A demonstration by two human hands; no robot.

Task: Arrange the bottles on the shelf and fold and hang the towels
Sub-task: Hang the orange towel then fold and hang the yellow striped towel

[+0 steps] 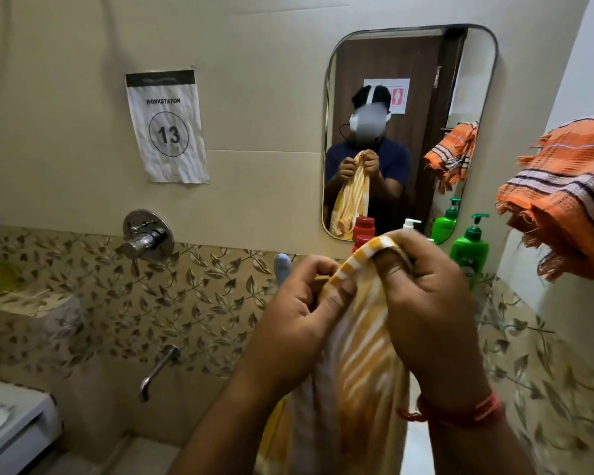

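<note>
Yellow striped towel (354, 354) held up in front of the mirror (408, 132), left hand (299, 317) and right hand (426, 296) each pinching its top edge, likely matching corners for a fold. Orange towel (563, 207) already hung right of mirror; green bottle (468, 252) below.

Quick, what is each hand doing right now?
Left hand: closed, pinching the top edge of the yellow-and-white striped cloth towel.
Right hand: closed, gripping the same towel's top edge.

Bathroom, tiled wall (254, 186), mirror (408, 132), shower mixer (147, 238)
</note>
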